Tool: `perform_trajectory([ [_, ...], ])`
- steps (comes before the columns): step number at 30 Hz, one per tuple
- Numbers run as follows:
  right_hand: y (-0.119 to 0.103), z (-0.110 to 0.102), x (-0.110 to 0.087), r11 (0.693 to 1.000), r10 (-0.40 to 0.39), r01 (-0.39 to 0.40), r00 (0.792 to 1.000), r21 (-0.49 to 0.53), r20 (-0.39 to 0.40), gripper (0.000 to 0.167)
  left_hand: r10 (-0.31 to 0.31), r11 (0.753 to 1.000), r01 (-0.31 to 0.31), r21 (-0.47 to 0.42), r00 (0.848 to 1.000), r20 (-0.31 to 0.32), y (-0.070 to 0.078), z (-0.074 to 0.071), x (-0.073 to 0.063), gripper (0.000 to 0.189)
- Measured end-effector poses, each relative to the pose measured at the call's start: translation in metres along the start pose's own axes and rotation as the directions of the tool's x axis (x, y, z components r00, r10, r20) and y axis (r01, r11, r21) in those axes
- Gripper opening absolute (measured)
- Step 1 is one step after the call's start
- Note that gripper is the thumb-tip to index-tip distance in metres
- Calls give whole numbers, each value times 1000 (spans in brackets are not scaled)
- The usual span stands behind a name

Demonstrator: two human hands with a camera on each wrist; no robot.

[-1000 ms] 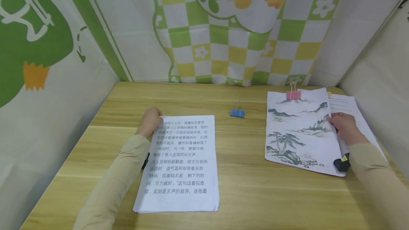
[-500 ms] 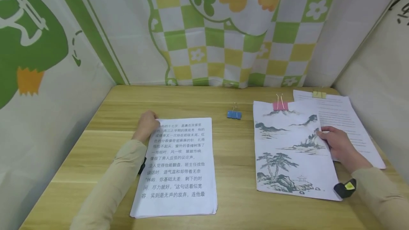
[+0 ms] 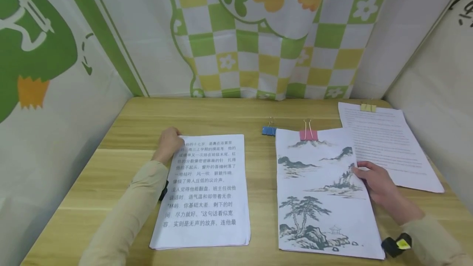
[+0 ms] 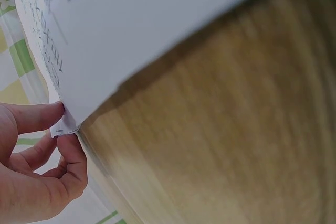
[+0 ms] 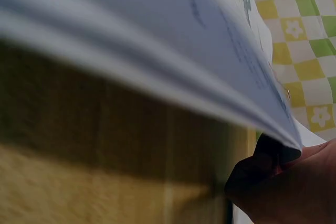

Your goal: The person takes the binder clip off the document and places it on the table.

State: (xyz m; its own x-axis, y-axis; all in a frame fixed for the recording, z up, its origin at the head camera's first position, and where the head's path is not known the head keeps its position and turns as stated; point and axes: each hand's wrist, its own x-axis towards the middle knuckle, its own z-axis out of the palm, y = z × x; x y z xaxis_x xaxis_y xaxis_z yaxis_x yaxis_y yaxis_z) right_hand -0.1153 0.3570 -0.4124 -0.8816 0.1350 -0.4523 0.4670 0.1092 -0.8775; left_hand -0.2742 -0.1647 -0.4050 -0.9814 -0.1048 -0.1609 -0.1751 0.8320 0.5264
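On the left of the table lies a stack of printed pages with large Chinese text. My left hand pinches its far left corner; in the left wrist view, thumb and fingers hold the paper corner from both sides. My right hand grips the right edge of a paper stack with an ink landscape, fingers tucked under it. A pink binder clip holds that stack's top edge. In the right wrist view the stack's edge stands raised above the wood.
A blue binder clip sits behind the landscape stack, partly covered by its corner. At the back right lies another printed stack with a yellow binder clip. Patterned cloth hangs behind the wooden table.
My right hand has carried the landscape stack left and nearer, off the yellow-clipped pages, which now show fully. My left hand keeps its pinch on the text stack.
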Motion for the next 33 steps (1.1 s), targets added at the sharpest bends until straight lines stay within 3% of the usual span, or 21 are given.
perform_trajectory([
  [8,1,7,-7,1000,21,-21,1000,-10,-12,30,-14,1000,14,0,1000,-6,2,-3,-1,40],
  [12,0,8,-8,1000,4,-4,1000,3,-7,25,32,999,-34,-38,998,-46,10,-4,-7,47],
  [16,-1,7,-9,1000,3,-2,1000,11,-6,22,113,987,-121,-102,991,-75,34,1,-18,44],
  [19,-1,6,-10,1000,13,-13,1000,14,-5,21,172,968,-173,-182,985,-19,60,13,-29,35],
  [22,1,5,-11,999,31,-31,1000,21,2,23,198,943,-158,-291,974,112,84,31,-44,30],
  [25,3,6,-12,999,45,-45,999,21,3,26,199,903,-66,-424,940,277,103,52,-60,29],
  [28,4,8,-13,999,45,-45,999,8,-2,27,201,838,75,-540,878,435,118,71,-77,32],
  [31,5,10,-14,999,37,-37,999,12,0,26,204,773,200,-601,819,536,128,86,-89,37],
  [33,5,12,-15,999,31,-32,999,17,8,24,201,741,254,-621,799,567,133,94,-93,38],
])
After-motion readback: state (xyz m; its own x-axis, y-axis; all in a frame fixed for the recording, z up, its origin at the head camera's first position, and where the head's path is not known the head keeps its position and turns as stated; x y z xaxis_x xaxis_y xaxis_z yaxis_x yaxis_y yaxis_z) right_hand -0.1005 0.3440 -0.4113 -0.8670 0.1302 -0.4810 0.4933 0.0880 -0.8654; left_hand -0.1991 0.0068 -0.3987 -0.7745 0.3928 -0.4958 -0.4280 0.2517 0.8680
